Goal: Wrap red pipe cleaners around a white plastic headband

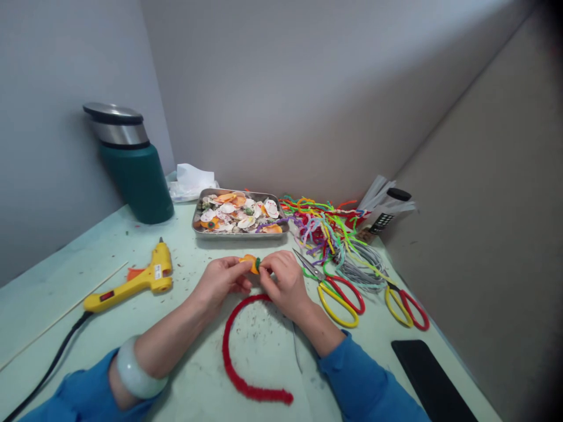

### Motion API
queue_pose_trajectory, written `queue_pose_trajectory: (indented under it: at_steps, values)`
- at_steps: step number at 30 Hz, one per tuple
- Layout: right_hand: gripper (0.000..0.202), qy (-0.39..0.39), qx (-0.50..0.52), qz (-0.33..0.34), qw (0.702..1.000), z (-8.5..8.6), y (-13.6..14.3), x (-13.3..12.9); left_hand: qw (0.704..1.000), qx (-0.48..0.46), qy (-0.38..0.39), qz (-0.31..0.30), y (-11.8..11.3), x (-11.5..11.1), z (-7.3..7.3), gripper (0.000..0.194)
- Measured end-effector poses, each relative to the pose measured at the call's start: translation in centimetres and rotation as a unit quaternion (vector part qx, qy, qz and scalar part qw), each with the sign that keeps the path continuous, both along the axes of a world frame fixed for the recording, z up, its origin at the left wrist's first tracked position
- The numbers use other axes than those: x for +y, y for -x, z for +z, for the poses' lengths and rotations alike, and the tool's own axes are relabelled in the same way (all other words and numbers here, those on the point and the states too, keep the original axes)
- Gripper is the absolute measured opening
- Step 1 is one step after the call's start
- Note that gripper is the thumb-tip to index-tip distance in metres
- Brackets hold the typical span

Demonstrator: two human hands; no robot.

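Observation:
Between the fingers of my left hand [224,278] is a small orange shell [247,262]. A dark green fuzzy piece [257,265], like coiled pipe cleaner, sits against the shell's right side. The fingertips of my right hand [285,281] pinch at this green piece, close to my left fingers. Below both hands a red pipe cleaner [227,351] lies curved on the table, its upper end passing under my right hand. Just beyond the hands stands a metal tray [240,236] full of white and orange shells.
A yellow glue gun [132,287] and a thin stick [65,316] lie left, near a green bottle [136,176]. Tangled pipe cleaners [325,228], scissors [336,293], second scissors [407,308] and a black flat object [431,381] lie right. White tissue [193,179] sits behind.

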State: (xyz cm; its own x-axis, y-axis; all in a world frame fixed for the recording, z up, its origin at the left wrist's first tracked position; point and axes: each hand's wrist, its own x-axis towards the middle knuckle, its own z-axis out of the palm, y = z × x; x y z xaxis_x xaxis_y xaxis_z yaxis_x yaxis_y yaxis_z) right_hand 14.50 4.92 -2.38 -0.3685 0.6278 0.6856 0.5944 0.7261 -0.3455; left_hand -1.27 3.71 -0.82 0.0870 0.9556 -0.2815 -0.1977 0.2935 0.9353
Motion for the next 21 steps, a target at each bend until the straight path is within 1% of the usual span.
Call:
queue_pose_trajectory:
  at_steps: [4, 7, 10, 14, 21]
  values:
    - [0.011, 0.020, 0.015, 0.013, 1.000, 0.01, -0.22, 0.21, 1.000, -0.014, 0.004, 0.012, 0.13, 0.04, 0.06, 0.026]
    - [0.007, 0.019, 0.008, 0.027, 0.999, 0.26, -0.50, 0.28, 0.999, -0.042, -0.002, 0.025, 0.35, 0.14, 0.17, 0.024]
    - [0.020, 0.009, -0.015, 0.029, 0.999, 0.47, -0.79, 0.26, 0.998, -0.061, -0.005, 0.016, 0.58, 0.28, 0.31, 0.025]
    - [0.011, -0.012, -0.039, 0.013, 0.999, 0.36, -0.83, 0.11, 0.997, -0.066, 0.027, 0.001, 0.69, 0.44, 0.49, 0.024]
    - [0.008, -0.037, -0.070, 0.003, 0.997, 0.10, -0.79, 0.19, 0.997, -0.060, 0.044, 0.001, 0.75, 0.53, 0.43, 0.020]
